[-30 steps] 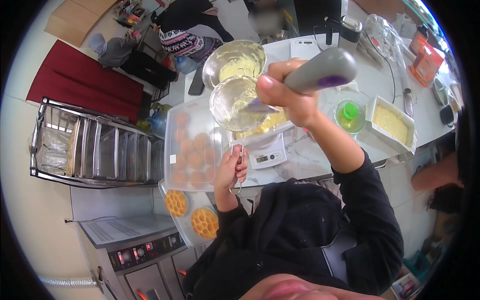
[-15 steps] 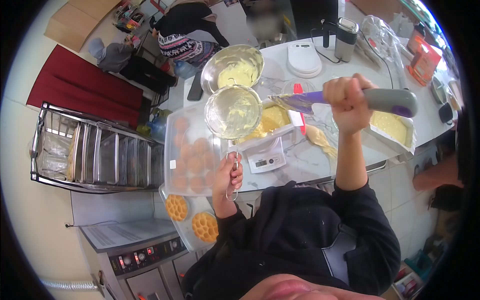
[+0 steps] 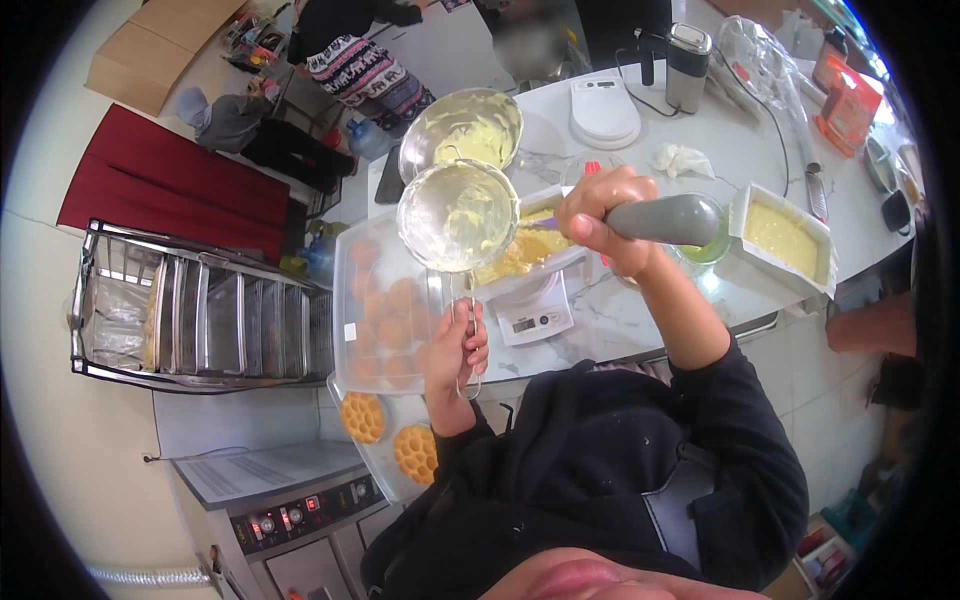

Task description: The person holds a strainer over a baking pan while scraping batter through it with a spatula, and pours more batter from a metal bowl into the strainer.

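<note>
The round metal sieve [image 3: 428, 222] is smeared with pale batter [image 3: 478, 208]; the spatula [image 3: 672, 219] has a grey handle and purple blade. The sieve partly hides the bowl [image 3: 424, 142] on the counter [image 3: 622, 322], and the right hand [image 3: 607, 222] covers one end of the tin [image 3: 536, 276] by the scale [image 3: 538, 322]. The left hand [image 3: 456, 345] grips the sieve's wire handle, its cup just beyond, while the right clutches the spatula, blade towards the tin.
</note>
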Available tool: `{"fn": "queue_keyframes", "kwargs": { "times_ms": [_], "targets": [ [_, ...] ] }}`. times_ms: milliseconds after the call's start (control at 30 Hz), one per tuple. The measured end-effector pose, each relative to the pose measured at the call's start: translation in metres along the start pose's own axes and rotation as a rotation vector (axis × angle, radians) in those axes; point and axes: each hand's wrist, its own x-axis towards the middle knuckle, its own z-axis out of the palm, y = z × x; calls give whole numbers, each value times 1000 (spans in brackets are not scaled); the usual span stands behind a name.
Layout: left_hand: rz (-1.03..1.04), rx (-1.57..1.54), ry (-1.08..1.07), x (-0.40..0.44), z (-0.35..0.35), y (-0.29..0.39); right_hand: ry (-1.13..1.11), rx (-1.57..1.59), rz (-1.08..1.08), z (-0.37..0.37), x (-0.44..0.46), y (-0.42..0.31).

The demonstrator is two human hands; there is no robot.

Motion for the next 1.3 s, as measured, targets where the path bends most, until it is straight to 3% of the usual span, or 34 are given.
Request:
{"fn": "queue_keyframes", "kwargs": {
  "times_ms": [67, 267, 467, 733, 867, 967, 1300],
  "targets": [
    [26, -24, -4, 3, 1, 0, -41, 165, -85, 4, -1, 1],
    [53, 21, 52, -7, -8, 16, 110, 70, -41, -3, -4, -6],
    [72, -133, -95, -24, -40, 30, 161, 533, -9, -6, -1, 9],
    [76, -145, -137, -35, -48, 33, 266, 680, 103, -2, -2, 31],
    [71, -126, -186, -35, -51, 31, 208, 739, 118, -5, -3, 32],
    [50, -122, -200, -35, -51, 31, 240, 729, 195, -2, -9, 39],
    [45, -149, -194, -33, -51, 29, 311, 489, 82, -12, -1, 37]
  ]
}}
